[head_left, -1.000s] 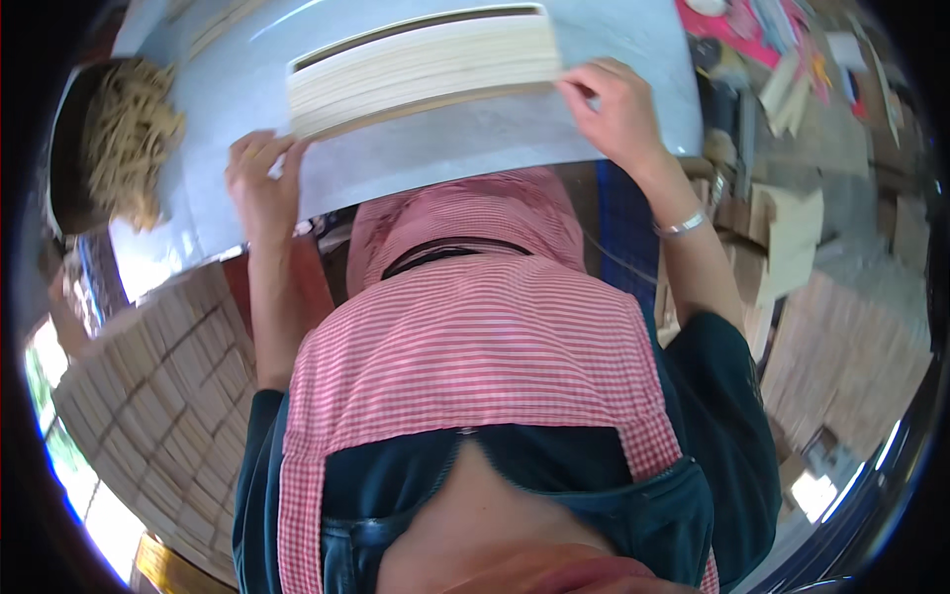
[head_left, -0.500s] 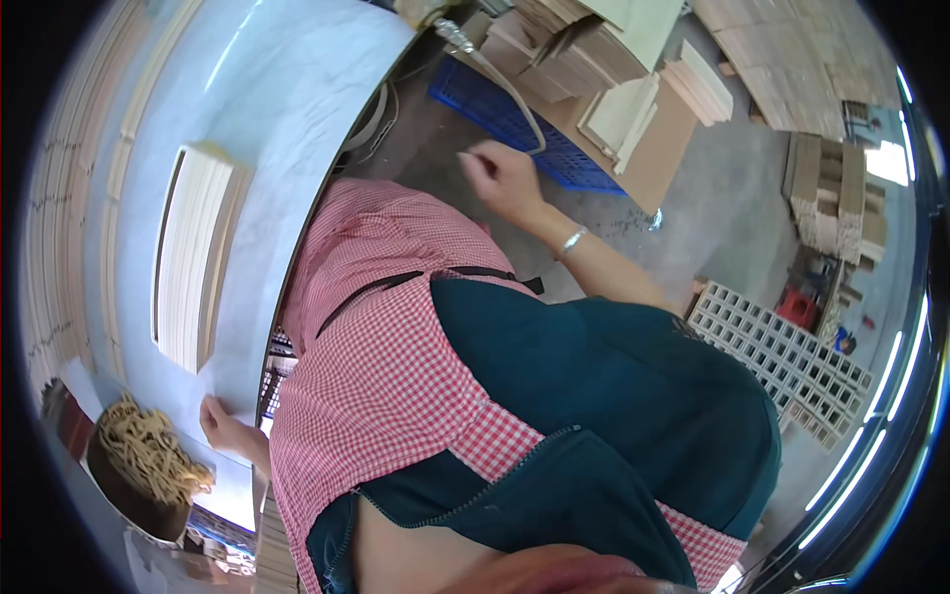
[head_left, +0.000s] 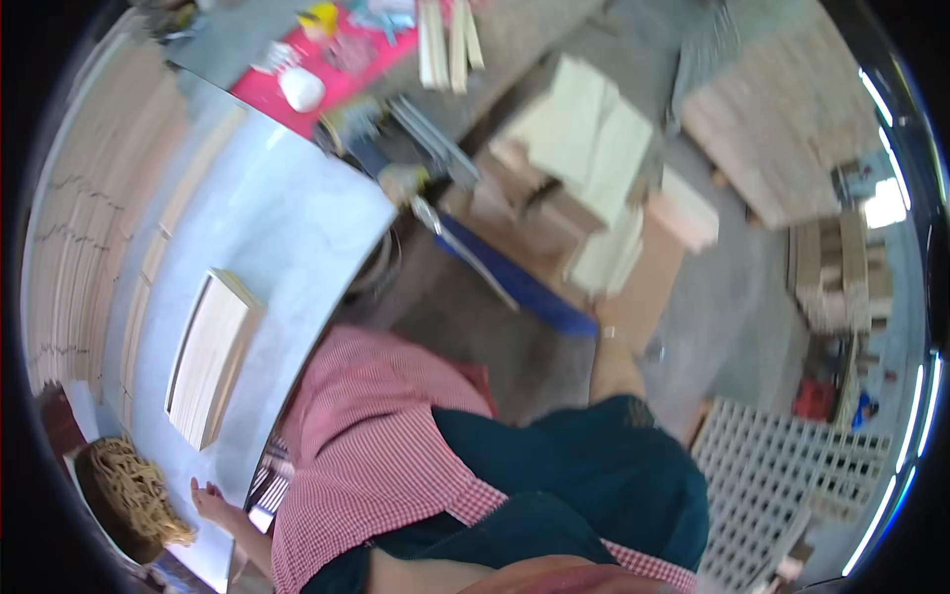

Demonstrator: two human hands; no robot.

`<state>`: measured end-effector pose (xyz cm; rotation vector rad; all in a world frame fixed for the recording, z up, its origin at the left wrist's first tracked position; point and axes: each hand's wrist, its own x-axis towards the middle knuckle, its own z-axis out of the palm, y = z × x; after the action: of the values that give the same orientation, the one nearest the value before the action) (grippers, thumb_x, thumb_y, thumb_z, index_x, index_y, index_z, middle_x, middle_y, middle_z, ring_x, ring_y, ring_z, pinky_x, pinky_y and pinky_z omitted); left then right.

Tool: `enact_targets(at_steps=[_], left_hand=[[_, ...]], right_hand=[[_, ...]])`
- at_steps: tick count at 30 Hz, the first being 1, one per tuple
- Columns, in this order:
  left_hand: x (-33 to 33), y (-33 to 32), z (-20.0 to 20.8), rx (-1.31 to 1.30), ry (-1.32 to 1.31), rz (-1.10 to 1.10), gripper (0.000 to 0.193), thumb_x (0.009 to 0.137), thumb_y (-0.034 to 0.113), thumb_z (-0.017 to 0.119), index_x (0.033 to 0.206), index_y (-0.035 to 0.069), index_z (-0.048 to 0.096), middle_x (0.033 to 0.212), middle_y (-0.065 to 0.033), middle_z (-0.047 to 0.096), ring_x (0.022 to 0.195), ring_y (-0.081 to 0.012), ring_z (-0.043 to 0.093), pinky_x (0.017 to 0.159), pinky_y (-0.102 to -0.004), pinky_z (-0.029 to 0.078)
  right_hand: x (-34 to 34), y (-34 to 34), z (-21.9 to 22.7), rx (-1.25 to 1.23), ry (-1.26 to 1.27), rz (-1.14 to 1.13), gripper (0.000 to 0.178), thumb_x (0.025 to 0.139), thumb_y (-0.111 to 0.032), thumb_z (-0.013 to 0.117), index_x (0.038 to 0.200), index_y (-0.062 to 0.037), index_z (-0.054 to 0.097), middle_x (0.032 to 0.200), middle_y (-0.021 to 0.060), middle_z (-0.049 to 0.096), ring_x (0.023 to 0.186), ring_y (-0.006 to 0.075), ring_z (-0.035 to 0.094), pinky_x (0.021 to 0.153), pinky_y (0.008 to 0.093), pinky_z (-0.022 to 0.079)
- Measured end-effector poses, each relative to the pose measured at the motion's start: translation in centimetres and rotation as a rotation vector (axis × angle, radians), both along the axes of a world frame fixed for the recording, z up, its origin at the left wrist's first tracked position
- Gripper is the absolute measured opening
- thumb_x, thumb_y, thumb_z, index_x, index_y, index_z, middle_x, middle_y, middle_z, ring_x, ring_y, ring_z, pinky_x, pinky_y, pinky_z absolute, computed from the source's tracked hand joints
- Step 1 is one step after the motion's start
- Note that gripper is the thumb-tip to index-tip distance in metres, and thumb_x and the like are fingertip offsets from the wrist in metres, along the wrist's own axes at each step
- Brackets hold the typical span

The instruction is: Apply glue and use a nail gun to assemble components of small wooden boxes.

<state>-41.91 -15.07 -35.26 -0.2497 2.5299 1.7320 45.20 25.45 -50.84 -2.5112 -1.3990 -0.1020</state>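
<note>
My left hand (head_left: 208,501) is low over the pale work table, its fingers apart and nothing in them. Just beyond it lies a banded-looking bundle of thin wooden strips (head_left: 210,361), long side along the table. Beside the hand, a bin holds a tangle of tan loops (head_left: 134,490) that look like rubber bands. My right forearm (head_left: 616,371) stretches away to the right, toward stacked pale wooden boards (head_left: 594,139) on cardboard. The right hand is smeared and blends with the boards, so its fingers cannot be made out.
Long wooden strips (head_left: 74,267) line the table's far left side. A blue crate (head_left: 534,292) sits under the cardboard (head_left: 648,297). An air hose (head_left: 465,257) hangs near the table corner. A pink-covered surface (head_left: 341,74) holds small items. A white grid-like stack (head_left: 772,485) stands right.
The view has shifted, bringing the pink surface into sight. My right arm has reached out from near my body toward the stacked boards. My left hand stays beside the table edge, fingers more spread.
</note>
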Motion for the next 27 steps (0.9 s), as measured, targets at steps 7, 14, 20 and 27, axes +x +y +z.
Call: enact_targets(at_steps=[7, 14, 20, 27], left_hand=[[5.3, 2.7, 3.0, 0.086, -0.041, -0.003, 0.035, 0.098, 0.015, 0.046, 0.124, 0.011, 0.069, 0.1, -0.0052, 0.063, 0.088, -0.014, 0.058, 0.078, -0.0242, 0.048], [5.7, 2.8, 3.1, 0.102, 0.032, 0.01, 0.032, 0.101, 0.017, 0.049, 0.124, 0.011, 0.069, 0.101, -0.0029, 0.064, 0.086, -0.0109, 0.056, 0.078, -0.0222, 0.047], [3.4, 2.4, 0.6, 0.174, -0.046, -0.112, 0.03, 0.102, 0.016, 0.049, 0.124, 0.011, 0.069, 0.1, -0.0011, 0.063, 0.083, -0.0083, 0.053, 0.077, -0.0198, 0.045], [4.7, 2.6, 2.4, 0.056, 0.038, -0.096, 0.031, 0.103, 0.013, 0.048, 0.128, 0.009, 0.066, 0.085, 0.0037, 0.054, 0.073, -0.0063, 0.045, 0.069, -0.018, 0.039]], right_hand=[[1.0, 0.5, -1.2, -0.163, 0.022, -0.09, 0.029, 0.087, -0.03, 0.06, 0.084, -0.0055, 0.076, 0.077, 0.0196, 0.068, 0.068, 0.04, 0.064, 0.065, 0.0463, 0.053], [-8.5, 5.3, 17.8, 0.128, 0.214, -0.159, 0.029, 0.09, -0.022, 0.058, 0.099, 0.0024, 0.071, 0.083, 0.0227, 0.07, 0.073, 0.038, 0.066, 0.07, 0.0442, 0.054], [-14.1, 19.0, 30.0, 0.941, 0.173, 0.346, 0.021, 0.093, -0.01, 0.059, 0.11, -0.0023, 0.068, 0.096, 0.0122, 0.069, 0.083, 0.026, 0.063, 0.076, 0.0352, 0.051], [-33.5, 30.1, 29.0, 0.486, 0.345, 0.825, 0.023, 0.089, -0.015, 0.063, 0.106, -0.0024, 0.068, 0.098, 0.0161, 0.066, 0.087, 0.0331, 0.065, 0.077, 0.0408, 0.054]])
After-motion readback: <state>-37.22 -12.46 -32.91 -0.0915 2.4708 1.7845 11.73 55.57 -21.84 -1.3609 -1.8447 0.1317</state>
